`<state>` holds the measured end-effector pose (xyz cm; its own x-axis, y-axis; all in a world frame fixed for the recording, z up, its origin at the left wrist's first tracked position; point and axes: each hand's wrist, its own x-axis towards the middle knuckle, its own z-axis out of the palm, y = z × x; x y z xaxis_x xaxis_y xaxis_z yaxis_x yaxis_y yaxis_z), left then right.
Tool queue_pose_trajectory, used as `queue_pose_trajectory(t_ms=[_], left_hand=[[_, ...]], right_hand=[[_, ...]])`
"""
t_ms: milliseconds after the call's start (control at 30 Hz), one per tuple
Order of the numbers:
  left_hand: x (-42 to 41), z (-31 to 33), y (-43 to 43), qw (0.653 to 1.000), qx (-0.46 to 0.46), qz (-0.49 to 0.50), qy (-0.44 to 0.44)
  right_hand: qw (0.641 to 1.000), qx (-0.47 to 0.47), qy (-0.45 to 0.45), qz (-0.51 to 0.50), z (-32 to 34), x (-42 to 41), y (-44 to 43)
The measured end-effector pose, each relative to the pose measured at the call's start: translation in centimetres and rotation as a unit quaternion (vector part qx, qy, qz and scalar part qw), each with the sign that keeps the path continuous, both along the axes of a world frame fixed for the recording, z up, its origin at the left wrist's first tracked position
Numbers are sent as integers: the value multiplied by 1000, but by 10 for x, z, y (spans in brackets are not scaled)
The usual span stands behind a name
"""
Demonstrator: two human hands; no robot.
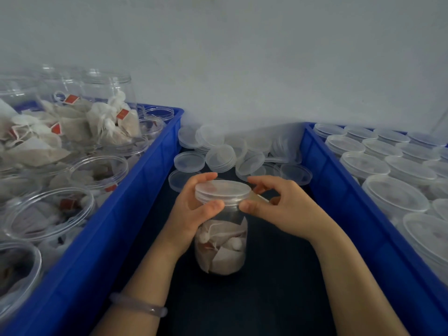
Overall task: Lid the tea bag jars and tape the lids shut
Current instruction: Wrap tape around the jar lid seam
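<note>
Dark surface [266,299], pale wall [242,57]. Two blue crates [109,226], one jar [221,251] between. Left grip [191,209] clamped round jar; right grip [286,209] pinching tape [260,197].

From my seat I see the jar [221,243] standing on the table [266,299] straight ahead with its lid [223,189] on top, loose lids [220,157] heaped behind it against the wall [242,57], the left crate [116,214] holding open jars [51,212] on one side and the right crate [339,202] holding lidded jars [395,197] on the other.
</note>
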<state>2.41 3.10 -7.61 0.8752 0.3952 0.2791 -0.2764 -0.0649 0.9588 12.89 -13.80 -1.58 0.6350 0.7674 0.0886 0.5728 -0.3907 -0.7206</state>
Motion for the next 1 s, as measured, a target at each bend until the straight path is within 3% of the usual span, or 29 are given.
queue_pose_trajectory(t_ms=[133,267,433,533,600,767,1000], left_hand=[[0,4,-5,999,-7,-4,34],[1,12,-4,997,49,26,52],[2,11,-8,996,19,69,61],[6,7,-12,990,11,124,61],[6,6,-10,990,-7,131,56],[2,7,-2,994,-4,93,55],[-2,7,1,997,-40,46,38]], right_hand=[[999,27,-1,34,2,-6,4],[999,-1,-41,28,8,-9,0],[996,-29,-84,17,5,-12,3],[994,-72,-18,85,6,-14,3],[991,-48,50,114,8,-16,3],[1000,-22,-15,8,12,-7,-11],[999,21,6,-38,15,-5,-13]])
